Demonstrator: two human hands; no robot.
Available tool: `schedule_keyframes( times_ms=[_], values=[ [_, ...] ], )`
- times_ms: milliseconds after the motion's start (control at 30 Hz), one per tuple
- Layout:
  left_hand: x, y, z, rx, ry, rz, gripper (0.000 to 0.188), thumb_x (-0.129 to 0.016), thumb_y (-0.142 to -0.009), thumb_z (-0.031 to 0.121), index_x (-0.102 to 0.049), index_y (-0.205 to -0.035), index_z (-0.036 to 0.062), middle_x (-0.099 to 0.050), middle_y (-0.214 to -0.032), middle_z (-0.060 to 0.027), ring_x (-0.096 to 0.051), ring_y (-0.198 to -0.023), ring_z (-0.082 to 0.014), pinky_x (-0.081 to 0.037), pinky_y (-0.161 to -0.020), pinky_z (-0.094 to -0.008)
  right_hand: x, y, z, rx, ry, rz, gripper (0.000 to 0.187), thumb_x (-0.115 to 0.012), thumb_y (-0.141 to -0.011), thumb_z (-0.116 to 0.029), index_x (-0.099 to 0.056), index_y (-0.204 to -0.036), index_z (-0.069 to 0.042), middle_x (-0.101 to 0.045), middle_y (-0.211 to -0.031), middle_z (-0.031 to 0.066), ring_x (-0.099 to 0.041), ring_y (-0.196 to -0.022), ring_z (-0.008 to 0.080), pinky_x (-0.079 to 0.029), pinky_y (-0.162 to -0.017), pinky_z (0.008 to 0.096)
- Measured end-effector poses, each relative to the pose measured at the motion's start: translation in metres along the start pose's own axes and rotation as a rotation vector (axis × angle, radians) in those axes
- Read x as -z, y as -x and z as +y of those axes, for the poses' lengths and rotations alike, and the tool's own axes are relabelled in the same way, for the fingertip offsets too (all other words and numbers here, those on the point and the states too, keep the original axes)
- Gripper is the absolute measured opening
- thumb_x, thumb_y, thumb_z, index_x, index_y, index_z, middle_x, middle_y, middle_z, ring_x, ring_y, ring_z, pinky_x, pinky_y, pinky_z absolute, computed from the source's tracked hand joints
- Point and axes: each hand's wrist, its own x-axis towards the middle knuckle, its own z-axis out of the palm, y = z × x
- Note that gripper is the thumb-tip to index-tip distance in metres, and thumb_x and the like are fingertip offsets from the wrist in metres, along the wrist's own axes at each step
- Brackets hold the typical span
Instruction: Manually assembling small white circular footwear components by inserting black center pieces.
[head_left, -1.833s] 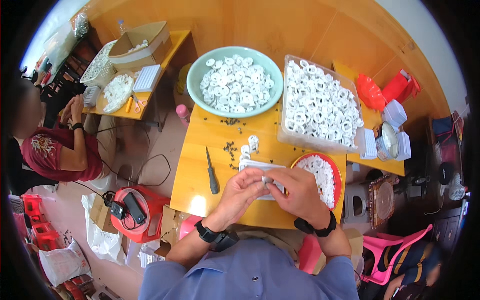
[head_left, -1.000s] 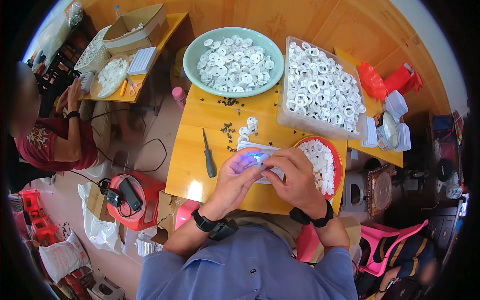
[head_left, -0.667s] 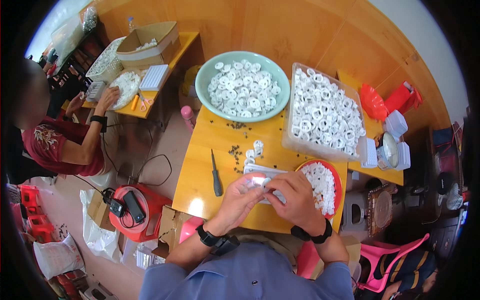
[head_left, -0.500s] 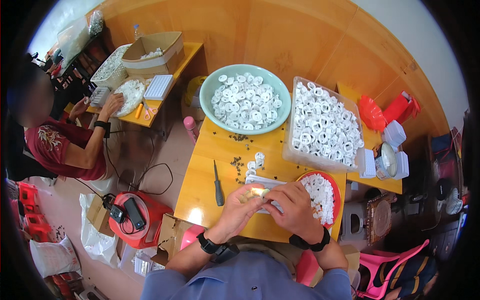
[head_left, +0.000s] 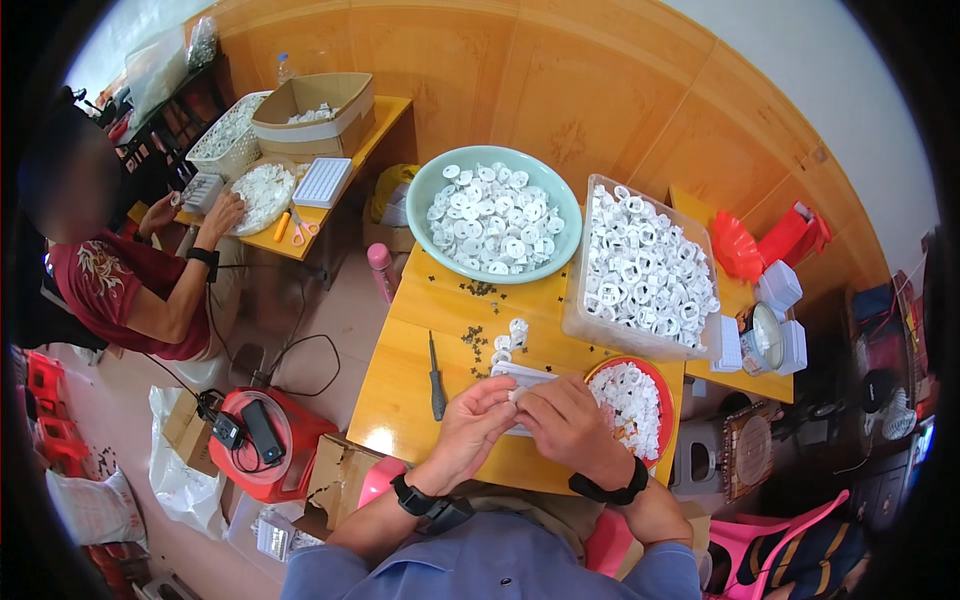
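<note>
Above the table's front part, my left hand (head_left: 468, 428) and my right hand (head_left: 568, 425) meet with fingertips pinched. A small white plastic part (head_left: 515, 394) shows between them, mostly covered by the fingers. Just beyond, a long white holder (head_left: 520, 374) lies partly under my hands. White round plastic pieces (head_left: 502, 349) stand at its far left end. To the left rests a screwdriver (head_left: 437, 388) with a dark handle, near scattered small dark metal pieces (head_left: 473, 345). A red bowl (head_left: 667, 400) of small white parts sits beside my right hand.
At the back of the table (head_left: 385, 400) stand a pale green basin (head_left: 420, 235) full of white discs and a clear bin (head_left: 625, 345) full of white rings. On the left, a co-worker (head_left: 130, 290) handles white parts at another table. A red stool (head_left: 285, 470) holds black power adapters.
My hands have shifted slightly, with fingers drawn closer together over the part. The bright glint at my left fingertips is gone. The whole view has tilted a little; the co-worker's hand moved slightly.
</note>
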Motion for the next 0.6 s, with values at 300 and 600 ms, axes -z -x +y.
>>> schedule_keyframes(
  times_ms=[300, 600],
  values=[
    [0.005, 0.009, 0.009, 0.072, -0.016, -0.047, 0.043, -0.059, -0.095, -0.001, -0.045, -0.136, 0.0013, -0.064, -0.12, -0.0137, -0.065, -0.109, -0.0213, -0.054, -0.093, -0.0347, 0.025, -0.031, -0.014, -0.247, -0.354, -0.088, 0.025, -0.075, -0.077, -0.009, -0.068, -0.1, -0.007, -0.065, -0.09, 0.0076, -0.063, -0.079, 0.0276, -0.049, -0.07, 0.0358],
    [0.008, 0.022, 0.019, 0.139, -0.093, -0.085, 0.051, -0.061, -0.096, 0.01, -0.038, -0.142, 0.005, -0.062, -0.124, -0.0199, -0.065, -0.112, -0.0312, -0.054, -0.096, -0.0385, 0.036, -0.052, 0.022, -0.478, -0.416, -0.366, 0.013, -0.07, -0.081, -0.01, -0.071, -0.092, -0.006, -0.066, -0.082, 0.0096, -0.064, -0.073, 0.0239, -0.05, -0.066, 0.0332]
  ],
)
